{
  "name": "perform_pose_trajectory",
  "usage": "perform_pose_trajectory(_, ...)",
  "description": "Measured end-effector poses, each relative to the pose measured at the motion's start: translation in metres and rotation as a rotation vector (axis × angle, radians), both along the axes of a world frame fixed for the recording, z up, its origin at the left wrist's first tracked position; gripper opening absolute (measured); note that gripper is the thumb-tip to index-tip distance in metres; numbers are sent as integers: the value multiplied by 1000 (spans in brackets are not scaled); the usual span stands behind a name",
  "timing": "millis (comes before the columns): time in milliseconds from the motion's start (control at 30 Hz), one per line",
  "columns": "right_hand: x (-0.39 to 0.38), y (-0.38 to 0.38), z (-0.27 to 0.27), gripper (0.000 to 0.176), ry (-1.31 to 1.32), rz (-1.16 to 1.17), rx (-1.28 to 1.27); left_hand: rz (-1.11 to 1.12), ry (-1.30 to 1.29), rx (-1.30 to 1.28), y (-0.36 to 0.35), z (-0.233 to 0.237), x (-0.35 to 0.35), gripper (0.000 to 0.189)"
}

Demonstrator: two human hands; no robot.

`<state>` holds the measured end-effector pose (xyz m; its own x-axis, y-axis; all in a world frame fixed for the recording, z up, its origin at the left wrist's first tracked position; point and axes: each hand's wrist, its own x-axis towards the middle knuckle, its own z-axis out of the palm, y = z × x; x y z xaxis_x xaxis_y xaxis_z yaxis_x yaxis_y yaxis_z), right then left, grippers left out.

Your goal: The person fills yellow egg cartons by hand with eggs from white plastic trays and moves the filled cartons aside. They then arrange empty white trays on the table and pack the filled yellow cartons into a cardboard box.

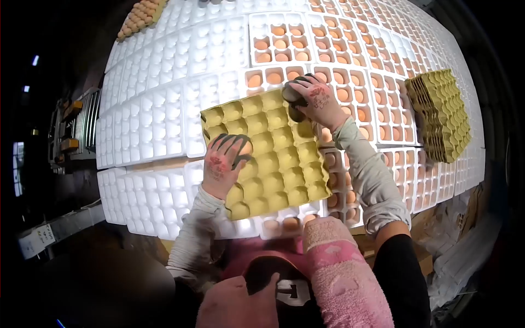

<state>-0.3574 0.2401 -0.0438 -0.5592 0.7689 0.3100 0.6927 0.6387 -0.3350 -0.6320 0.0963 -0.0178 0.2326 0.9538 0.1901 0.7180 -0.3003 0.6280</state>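
Note:
A yellow egg tray [268,156] lies slightly turned over the white foam trays in front of me, and nearly all its cups look bare. My left hand [221,164] is at the tray's left side, its dark-tipped fingers curled around a brown egg [244,146]. At the tray's top right corner, my right hand [314,98] has its fingers bent around an egg [292,94] that is partly hidden by them. Brown eggs [281,44] sit in the white foam trays just beyond the yellow tray.
Foam trays without eggs [145,134] cover the left; trays with eggs [395,106] fill the right. A stack of yellow trays [440,115] stands at the right, and a yellow tray full of eggs [139,17] at the far left. A roller conveyor [85,128] is beyond the left edge.

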Motion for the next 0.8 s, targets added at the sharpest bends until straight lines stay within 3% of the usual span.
perform_pose_trajectory(33, 3, 0, 4, 48, -1, 45, 148, 122, -364, -133, -4, 4, 6, 46)
perform_pose_trajectory(67, 4, -8, 16, 48, 241, -41, 0, 234, -724, -277, -7, 7, 6, 43)
perform_pose_trajectory(133, 5, -37, 33, 47, 738, -206, -320, 233, -1242, -363, 1, 4, -1, 40)
perform_pose_trajectory(167, 7, -47, 29, 46, 889, -228, -350, 138, -1386, -375, 1, 9, 7, 40)
perform_pose_trajectory(200, 11, -52, 23, 48, 784, -133, -124, 33, -1540, -385, 1, 14, 23, 40)
perform_pose_trajectory(267, 12, -60, 16, 56, 273, -246, 57, 49, -1595, -505, -4, 17, 43, 42)
perform_pose_trajectory(300, 9, -45, -2, 63, 202, -244, -129, 22, -1658, -572, -8, 16, 50, 42)
perform_pose_trajectory(333, 0, -29, -25, 63, -33, -259, -66, -4, -1709, -640, -10, 15, 55, 42)
perform_pose_trajectory(367, -13, -28, -11, 54, -214, -254, -162, -44, -1752, -683, -16, 14, 59, 42)
perform_pose_trajectory(400, -23, -26, -15, 35, -221, -265, 31, -33, -1785, -687, -21, 11, 64, 40)
perform_pose_trajectory(467, -29, -19, -15, 18, -268, -264, 179, 19, -1808, -756, -33, 10, 71, 45)
perform_pose_trajectory(533, -23, -18, -12, 11, -78, -204, 484, 50, -1805, -823, -45, 11, 80, 47)
perform_pose_trajectory(567, -22, -16, -9, 21, -13, -267, 314, 154, -1827, -811, -44, 0, 84, 47)
perform_pose_trajectory(667, 13, -42, 22, 29, 1007, -292, -263, 72, -1844, -800, -46, 5, 103, 48)
perform_pose_trajectory(733, 60, -103, 43, 41, 1797, 51, -658, -11, -1712, -590, -50, 17, 138, 48)
perform_pose_trajectory(800, 106, -172, 39, 44, 1992, 275, -804, -139, -1051, -200, -63, 28, 189, 48)
